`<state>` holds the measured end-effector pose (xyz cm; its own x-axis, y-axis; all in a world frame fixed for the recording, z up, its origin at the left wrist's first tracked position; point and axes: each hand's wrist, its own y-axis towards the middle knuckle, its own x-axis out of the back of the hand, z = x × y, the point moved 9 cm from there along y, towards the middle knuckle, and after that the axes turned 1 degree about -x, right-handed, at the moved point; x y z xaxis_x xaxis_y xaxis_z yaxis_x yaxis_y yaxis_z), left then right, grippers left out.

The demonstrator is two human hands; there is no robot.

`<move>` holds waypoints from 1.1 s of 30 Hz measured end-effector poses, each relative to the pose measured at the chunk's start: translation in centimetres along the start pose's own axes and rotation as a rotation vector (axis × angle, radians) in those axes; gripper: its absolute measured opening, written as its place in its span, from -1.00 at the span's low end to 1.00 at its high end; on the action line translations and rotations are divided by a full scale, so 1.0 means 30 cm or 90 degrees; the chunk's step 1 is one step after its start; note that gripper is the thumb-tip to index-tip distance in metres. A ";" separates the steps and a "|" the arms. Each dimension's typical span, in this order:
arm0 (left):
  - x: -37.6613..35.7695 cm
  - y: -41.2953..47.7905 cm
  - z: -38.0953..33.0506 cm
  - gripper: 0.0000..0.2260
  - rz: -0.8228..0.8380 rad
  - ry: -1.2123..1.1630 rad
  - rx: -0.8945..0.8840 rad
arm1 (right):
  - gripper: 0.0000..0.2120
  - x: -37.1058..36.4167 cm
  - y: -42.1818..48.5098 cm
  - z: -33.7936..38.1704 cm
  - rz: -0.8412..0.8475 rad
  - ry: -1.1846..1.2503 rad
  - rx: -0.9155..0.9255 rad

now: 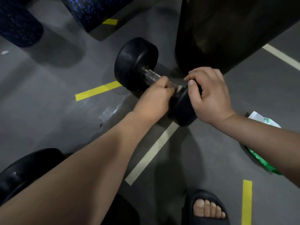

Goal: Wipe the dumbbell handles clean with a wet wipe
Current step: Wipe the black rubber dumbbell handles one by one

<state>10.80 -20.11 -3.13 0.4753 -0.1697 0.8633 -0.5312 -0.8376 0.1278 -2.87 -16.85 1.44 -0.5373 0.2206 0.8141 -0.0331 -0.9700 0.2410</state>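
The black dumbbell (136, 62) has a shiny handle (151, 75).

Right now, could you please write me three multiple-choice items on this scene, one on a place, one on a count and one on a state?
1. Where does the green and white packet lie?
A. On the grey floor, partly under the right forearm
B. On top of the dumbbell
C. Against the blue-speckled foam rollers

2. How many yellow tape strips show on the floor?
A. One
B. Three
C. Five

3. What is the left hand doing?
A. Hanging open in the air
B. Gripping the metal handle of the black round-ended dumbbell
C. Lying flat on the floor

Answers:
1. A, since the forearm crosses over the packet.
2. B, since there is one strip by the dumbbell, one at the top and one at the lower right.
3. B, since its fingers curl round the handle.
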 end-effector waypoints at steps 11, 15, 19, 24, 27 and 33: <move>0.026 -0.021 -0.017 -0.82 -0.081 -0.008 0.016 | -0.78 -0.001 -0.003 -0.003 -0.005 -0.002 -0.004; -0.012 -0.010 -0.061 -0.78 -0.016 0.056 -0.106 | -0.77 0.003 -0.006 0.003 -0.012 -0.005 -0.005; 0.008 -0.002 -0.085 -0.90 0.010 0.129 -0.154 | -0.76 0.003 -0.004 0.023 0.012 -0.027 0.009; 0.061 -0.010 0.136 -0.75 -0.015 0.096 0.183 | -0.75 0.007 0.003 0.016 0.036 -0.032 0.007; 0.066 -0.031 0.147 -0.72 -0.054 0.023 0.268 | -0.74 0.001 -0.004 0.023 0.029 -0.031 -0.004; 0.085 -0.044 0.157 -0.62 -0.150 0.009 0.357 | -0.44 -0.016 -0.037 -0.055 0.027 0.090 -0.215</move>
<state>16.01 -21.88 -3.41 0.5237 0.0566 0.8500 0.0396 -0.9983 0.0421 -3.97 -16.07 -0.10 -0.6541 0.1855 0.7333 -0.2721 -0.9623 0.0008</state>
